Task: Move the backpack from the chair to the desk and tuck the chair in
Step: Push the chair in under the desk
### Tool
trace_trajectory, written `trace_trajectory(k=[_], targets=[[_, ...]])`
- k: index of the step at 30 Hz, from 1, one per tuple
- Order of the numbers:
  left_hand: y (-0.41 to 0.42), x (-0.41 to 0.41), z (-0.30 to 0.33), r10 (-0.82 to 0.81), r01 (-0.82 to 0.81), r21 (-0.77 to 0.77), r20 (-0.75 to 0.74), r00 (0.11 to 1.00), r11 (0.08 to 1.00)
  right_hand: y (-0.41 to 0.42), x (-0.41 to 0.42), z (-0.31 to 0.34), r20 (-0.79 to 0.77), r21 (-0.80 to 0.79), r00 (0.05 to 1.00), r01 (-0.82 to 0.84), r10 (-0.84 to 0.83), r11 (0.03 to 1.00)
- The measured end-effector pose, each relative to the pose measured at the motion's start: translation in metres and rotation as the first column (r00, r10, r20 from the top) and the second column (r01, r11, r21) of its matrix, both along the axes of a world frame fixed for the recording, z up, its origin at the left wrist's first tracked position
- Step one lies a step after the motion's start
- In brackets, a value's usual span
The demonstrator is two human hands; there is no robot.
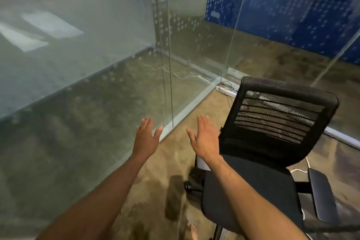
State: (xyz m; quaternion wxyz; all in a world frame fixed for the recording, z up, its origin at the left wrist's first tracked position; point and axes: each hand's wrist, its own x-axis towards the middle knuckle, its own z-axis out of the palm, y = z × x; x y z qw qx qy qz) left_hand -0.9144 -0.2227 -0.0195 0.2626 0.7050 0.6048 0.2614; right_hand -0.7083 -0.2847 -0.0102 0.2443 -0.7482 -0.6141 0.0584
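I see the black mesh chair (268, 142) just right of my right hand (204, 138), its seat bare beneath that forearm; no backpack or desk is in view. My 2 hands are flat, fingers spread, holding nothing, the left hand (146, 138) before the glass partition (116, 54).

Chair (272, 152) at right, seat toward the wearer, backrest on the far side. Armrest (320, 195) on the seat's right. Glass partition (116, 45) runs along the left and meets a second glass panel (194, 54) at a corner ahead. Power strip (227, 89) with cables on the floor (155, 191) beyond the chair, at the foot of the glass. Left hand (146, 138) and right hand (205, 138) side by side, apart, left of the backrest, touching nothing. Bare toes (192, 230) on the floor, bottom centre, left of the seat.
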Motion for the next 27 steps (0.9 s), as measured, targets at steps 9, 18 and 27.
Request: trace_trajectory(k=[9,18,27], targets=[[0.057,-0.016,-0.008,0.038,-0.034,0.065,-0.057,0.998,0.997,0.077,0.004,-0.011,0.000,-0.037,0.997,-0.072,0.072,0.997],[0.165,-0.026,-0.023,-0.116,0.135,0.117,-0.152,0.981,0.984,0.170,-0.009,-0.028,0.115,-0.082,0.992,-0.038,0.047,0.996],[0.287,-0.017,-0.008,-0.295,0.332,0.124,-0.246,0.923,0.935,0.257,-0.018,-0.017,0.120,-0.020,0.982,0.152,-0.148,0.988]])
